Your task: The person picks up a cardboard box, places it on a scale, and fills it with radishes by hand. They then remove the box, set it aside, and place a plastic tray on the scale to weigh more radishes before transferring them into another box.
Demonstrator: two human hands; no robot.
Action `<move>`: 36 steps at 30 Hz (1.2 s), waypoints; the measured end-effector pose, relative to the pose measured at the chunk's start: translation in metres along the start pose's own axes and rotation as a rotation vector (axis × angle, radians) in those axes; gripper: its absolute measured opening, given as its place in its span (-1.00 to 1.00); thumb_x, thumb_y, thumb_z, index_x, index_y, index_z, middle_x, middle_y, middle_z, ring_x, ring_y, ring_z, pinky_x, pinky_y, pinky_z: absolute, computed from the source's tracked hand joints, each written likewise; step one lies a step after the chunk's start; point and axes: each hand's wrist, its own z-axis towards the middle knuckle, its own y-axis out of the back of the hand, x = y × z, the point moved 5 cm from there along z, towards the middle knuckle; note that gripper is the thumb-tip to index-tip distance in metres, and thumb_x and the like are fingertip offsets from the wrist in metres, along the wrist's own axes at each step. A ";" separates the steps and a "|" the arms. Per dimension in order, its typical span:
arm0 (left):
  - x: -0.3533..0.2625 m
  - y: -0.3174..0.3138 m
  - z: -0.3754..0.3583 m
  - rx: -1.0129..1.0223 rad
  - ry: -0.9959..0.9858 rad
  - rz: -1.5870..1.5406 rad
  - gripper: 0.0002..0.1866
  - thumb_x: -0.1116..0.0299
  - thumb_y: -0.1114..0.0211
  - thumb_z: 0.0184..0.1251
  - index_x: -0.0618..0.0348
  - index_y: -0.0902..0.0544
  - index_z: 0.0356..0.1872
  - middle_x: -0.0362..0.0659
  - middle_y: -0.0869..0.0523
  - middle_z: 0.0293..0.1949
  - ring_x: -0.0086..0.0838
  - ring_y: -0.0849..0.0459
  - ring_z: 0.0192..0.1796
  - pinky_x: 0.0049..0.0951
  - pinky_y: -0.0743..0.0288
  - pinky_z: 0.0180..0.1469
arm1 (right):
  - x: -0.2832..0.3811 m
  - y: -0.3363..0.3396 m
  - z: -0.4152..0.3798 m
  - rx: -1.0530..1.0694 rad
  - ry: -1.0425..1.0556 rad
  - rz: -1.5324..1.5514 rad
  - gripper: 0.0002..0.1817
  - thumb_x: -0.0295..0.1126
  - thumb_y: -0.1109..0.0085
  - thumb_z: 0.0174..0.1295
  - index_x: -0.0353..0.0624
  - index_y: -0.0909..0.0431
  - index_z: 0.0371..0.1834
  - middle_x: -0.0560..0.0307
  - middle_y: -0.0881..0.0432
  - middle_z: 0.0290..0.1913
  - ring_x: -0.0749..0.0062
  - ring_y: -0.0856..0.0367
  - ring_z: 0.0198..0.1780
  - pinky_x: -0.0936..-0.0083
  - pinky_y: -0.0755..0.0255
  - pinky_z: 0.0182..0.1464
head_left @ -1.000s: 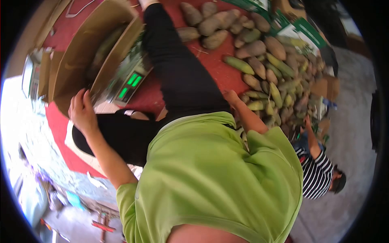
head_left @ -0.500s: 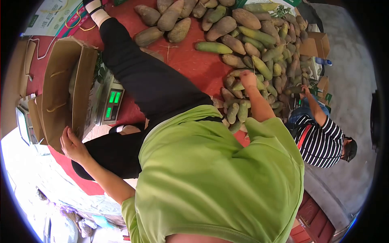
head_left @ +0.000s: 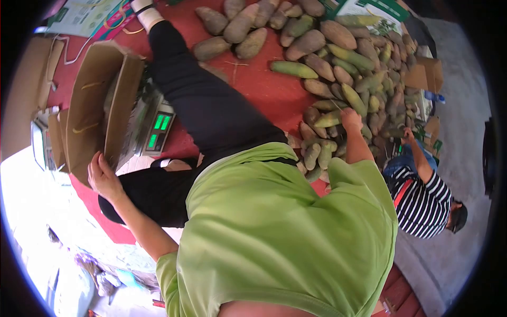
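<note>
My left hand (head_left: 104, 178) rests at the near edge of a brown cardboard box (head_left: 82, 105). Its fingers are stretched out along the cardboard. That box stands tilted beside a scale with green lit digits (head_left: 158, 126). On the right, my right hand (head_left: 352, 120) is over a large pile of green and brownish radishes (head_left: 364, 79). The fingers are curled closed, and what is in them, if anything, is hidden. A greenish radish (head_left: 328, 119) lies just beside the fingers.
Several large brown radishes (head_left: 251, 43) lie apart at the top on the red floor covering (head_left: 264, 90). My black-trousered leg (head_left: 211, 100) stretches between box and pile. A person in a striped shirt (head_left: 422, 203) works at the pile's right side, near open cartons (head_left: 425, 74).
The whole view has shifted slightly right and down. My right hand has moved a little to the right over the pile, while my left hand stays at the box edge.
</note>
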 end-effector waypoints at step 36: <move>-0.001 0.013 0.002 -0.037 0.141 -0.068 -0.77 0.15 -0.23 0.31 0.08 -0.69 -0.28 -0.18 -0.67 -0.37 -0.27 -0.65 -0.19 -0.27 -0.42 -0.02 | 0.210 0.159 -0.072 -0.007 0.741 1.333 -0.68 -0.26 0.05 0.42 -0.31 -0.57 -0.05 0.31 -0.32 -0.59 0.56 -0.50 -0.35 0.61 -0.37 -0.16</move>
